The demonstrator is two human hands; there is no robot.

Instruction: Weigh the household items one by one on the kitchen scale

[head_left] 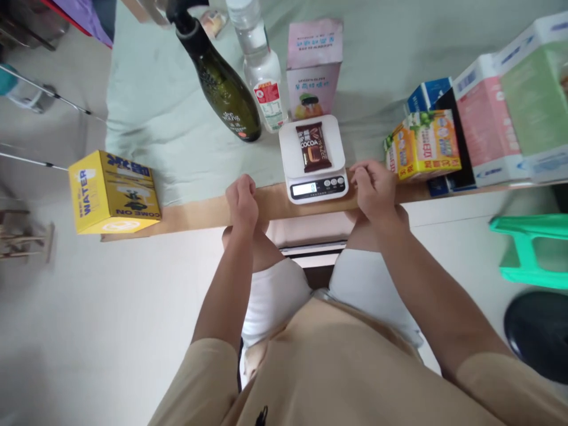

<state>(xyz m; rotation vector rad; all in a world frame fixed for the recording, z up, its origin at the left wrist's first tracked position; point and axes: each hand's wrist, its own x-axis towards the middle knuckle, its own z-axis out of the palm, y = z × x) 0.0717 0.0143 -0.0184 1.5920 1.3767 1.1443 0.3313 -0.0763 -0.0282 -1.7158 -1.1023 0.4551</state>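
The left hand (242, 200) is curled into a loose fist, empty, and rested on the bare wooden table edge (190, 213). The right hand (375, 186) is laid, fingers bent, empty, just beside the white digital kitchen scale (316, 186) (its display lit), on which a brown cocoa snack packet (313, 147) lies flat.

Wooden table (195, 214) under pale green cloth (168, 118)

Bearing white digital scale (316, 177), yellow cardboard box (113, 192), dark glass bottle (224, 89), clear plastic bottle (264, 71), pink carton (314, 65), yellow-green juice carton (426, 145).
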